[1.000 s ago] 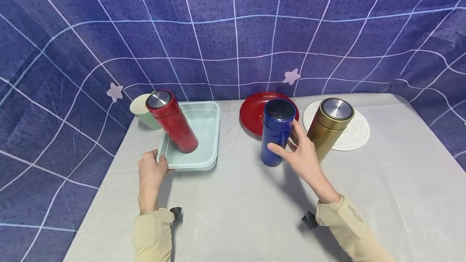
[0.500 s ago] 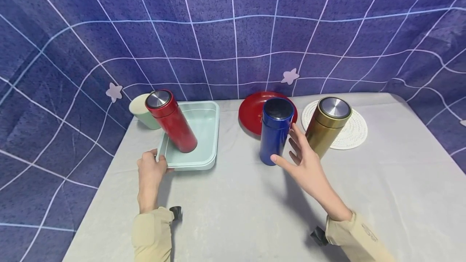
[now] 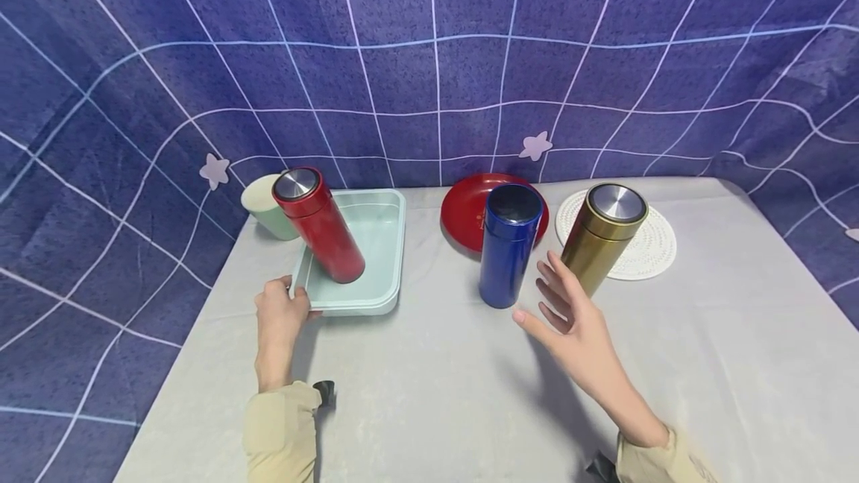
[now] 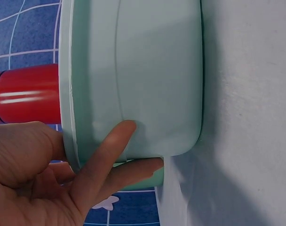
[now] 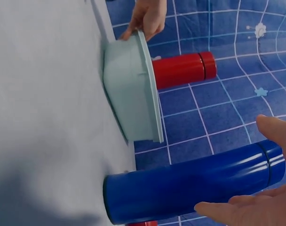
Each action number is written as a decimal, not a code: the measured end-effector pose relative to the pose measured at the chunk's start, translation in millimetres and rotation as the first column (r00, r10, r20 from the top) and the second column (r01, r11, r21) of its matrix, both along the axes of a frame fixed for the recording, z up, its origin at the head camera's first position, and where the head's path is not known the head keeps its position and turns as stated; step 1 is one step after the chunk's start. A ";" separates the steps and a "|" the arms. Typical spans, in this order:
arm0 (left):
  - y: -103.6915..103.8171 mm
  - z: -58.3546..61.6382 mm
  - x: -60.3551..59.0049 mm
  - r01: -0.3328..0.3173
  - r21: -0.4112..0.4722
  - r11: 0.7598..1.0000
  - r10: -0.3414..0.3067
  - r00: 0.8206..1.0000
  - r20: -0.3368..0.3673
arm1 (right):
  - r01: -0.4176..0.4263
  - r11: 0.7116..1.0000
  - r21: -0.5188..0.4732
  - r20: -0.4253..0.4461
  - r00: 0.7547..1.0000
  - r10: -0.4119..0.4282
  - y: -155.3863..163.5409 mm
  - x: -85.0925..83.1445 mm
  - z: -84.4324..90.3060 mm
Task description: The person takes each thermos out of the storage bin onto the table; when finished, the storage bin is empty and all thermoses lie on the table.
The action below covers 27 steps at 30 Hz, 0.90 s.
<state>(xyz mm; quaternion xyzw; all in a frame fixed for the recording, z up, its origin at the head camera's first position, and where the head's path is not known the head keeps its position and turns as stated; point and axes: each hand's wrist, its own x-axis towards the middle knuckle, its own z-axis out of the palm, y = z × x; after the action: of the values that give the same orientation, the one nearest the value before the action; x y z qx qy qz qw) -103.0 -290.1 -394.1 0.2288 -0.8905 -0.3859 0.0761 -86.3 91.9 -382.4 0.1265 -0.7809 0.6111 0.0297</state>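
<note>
My left hand (image 3: 282, 311) grips the near left corner of a mint-green tray (image 3: 356, 306), thumb over the rim and fingers (image 4: 126, 136) against its outer wall (image 4: 143, 70). A red flask (image 3: 318, 226) with a steel lid stands inside the tray. A blue flask (image 3: 508, 244) stands upright on the table right of the tray. My right hand (image 3: 570, 311) hovers open just in front of and to the right of it, not touching; the right wrist view shows the blue flask (image 5: 190, 188) close to my spread fingers (image 5: 237, 212).
A gold flask (image 3: 604, 233) stands right of the blue one, in front of a white woven mat (image 3: 654, 248). A red plate (image 3: 466, 215) lies behind the blue flask. A pale green cup (image 3: 263, 203) sits at the back left. Blue gridded cloth walls the table.
My right hand has drawn back toward me from the blue flask, which stays standing. The left hand, tray and red flask have not moved.
</note>
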 end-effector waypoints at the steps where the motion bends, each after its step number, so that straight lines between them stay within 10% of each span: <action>1: -0.2 -0.2 -0.2 -0.001 0.003 1.000 0.001 1.000 -0.002 | -0.005 1.000 -0.007 -0.009 1.000 0.005 -0.1 2.0 -0.4; 27: -1.1 -3.9 -1.1 0.003 -0.002 1.000 -0.003 0.998 -0.062 | -0.202 0.978 -0.059 -0.085 0.977 0.197 -46.1 -2.9 3.2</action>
<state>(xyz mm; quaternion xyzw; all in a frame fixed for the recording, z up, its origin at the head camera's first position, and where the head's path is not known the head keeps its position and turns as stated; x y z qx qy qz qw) -104.0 -291.2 -398.0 0.2154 -0.8883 -0.3922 0.1031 -89.2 45.8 -379.2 0.2270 -0.7413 0.6316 0.0031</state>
